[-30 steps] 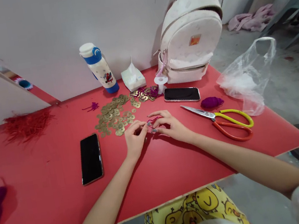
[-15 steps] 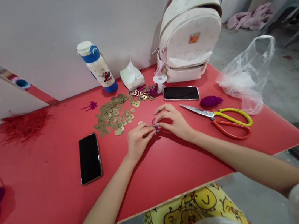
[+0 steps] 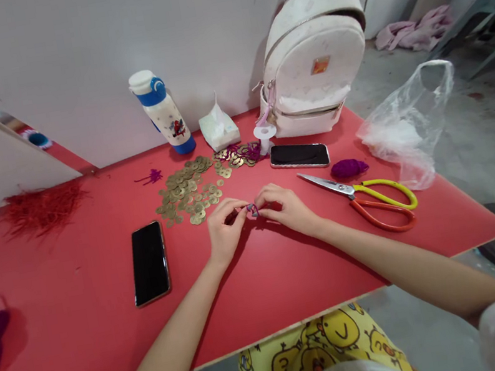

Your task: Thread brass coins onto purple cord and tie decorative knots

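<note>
Over the red table, my left hand point(image 3: 227, 228) and my right hand point(image 3: 287, 207) meet with their fingertips almost together. Both pinch a short piece of purple yarn point(image 3: 252, 210), which makes a small loop between them. Whether a coin hangs on the yarn is too small to tell. Just beyond my left hand lies a spread of brass coins with holes point(image 3: 186, 189). To the right of my right hand are large scissors point(image 3: 352, 192) with one yellow and one red handle, blades partly apart, and a wound purple yarn bundle point(image 3: 349, 168).
Phones lie at the left point(image 3: 149, 263) and behind my right hand point(image 3: 299, 156). A bottle point(image 3: 164, 112), tissue pack point(image 3: 219, 130), white spool point(image 3: 265, 135) and white backpack point(image 3: 312, 60) stand at the back. Red shreds point(image 3: 45, 207) lie left, a plastic bag point(image 3: 409, 133) right.
My fingertips have shifted slightly left, and the right fingers have curled in closer. The purple yarn now shows as a small loop between both hands.
</note>
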Demonstrator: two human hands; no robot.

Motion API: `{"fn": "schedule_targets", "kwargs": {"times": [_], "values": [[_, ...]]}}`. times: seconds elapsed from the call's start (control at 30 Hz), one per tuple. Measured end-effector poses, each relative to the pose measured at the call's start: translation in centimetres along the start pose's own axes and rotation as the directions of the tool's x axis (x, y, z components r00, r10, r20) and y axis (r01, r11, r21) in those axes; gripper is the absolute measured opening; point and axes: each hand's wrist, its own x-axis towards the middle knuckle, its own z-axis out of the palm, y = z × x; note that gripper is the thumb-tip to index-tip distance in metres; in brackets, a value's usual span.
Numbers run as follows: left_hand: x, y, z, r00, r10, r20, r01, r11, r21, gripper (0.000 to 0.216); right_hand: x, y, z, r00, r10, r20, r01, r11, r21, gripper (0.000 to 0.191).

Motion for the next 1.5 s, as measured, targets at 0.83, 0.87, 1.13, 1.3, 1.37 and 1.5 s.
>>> {"fn": "schedule_targets", "kwargs": {"times": [0.83, 0.87, 1.13, 1.3, 1.37, 1.5], "values": [[-0.2, 0.0, 0.8, 0.957, -0.270, -0.110, 0.236, 0.939, -0.250, 0.012, -0.7, -0.5, 0.5, 0.976, -0.026, 0.216, 0.071, 0.976, -0.204, 0.019], [-0.2, 0.1, 0.8, 0.962, -0.237, -0.132, 0.211, 0.960, -0.185, 0.010, -0.7, -0.6, 0.6, 0.975, -0.038, 0.220, 0.084, 0.975, -0.204, 0.019], [-0.3, -0.2, 0.7, 0.989, -0.132, -0.073, 0.137, 0.989, 0.064, 0.008, -0.6, -0.7, -0.1, 0.994, -0.071, 0.080, 0.088, 0.966, -0.244, 0.021], [-0.2, -0.6, 0.7, 0.989, -0.141, -0.036, 0.143, 0.988, 0.064, 0.011, -0.4, -0.3, -0.6, 0.999, -0.029, -0.040, 0.019, 0.972, -0.235, 0.020], [-0.2, -0.7, 0.7, 0.991, -0.136, -0.020, 0.137, 0.989, 0.062, 0.011, -0.3, -0.2, -0.6, 0.997, -0.018, -0.077, 0.001, 0.977, -0.215, 0.021], [-0.2, -0.8, 0.7, 0.994, -0.110, 0.007, 0.109, 0.990, 0.088, 0.012, -0.2, 0.1, -0.6, 0.993, 0.004, -0.120, -0.024, 0.985, -0.169, 0.020]]}}
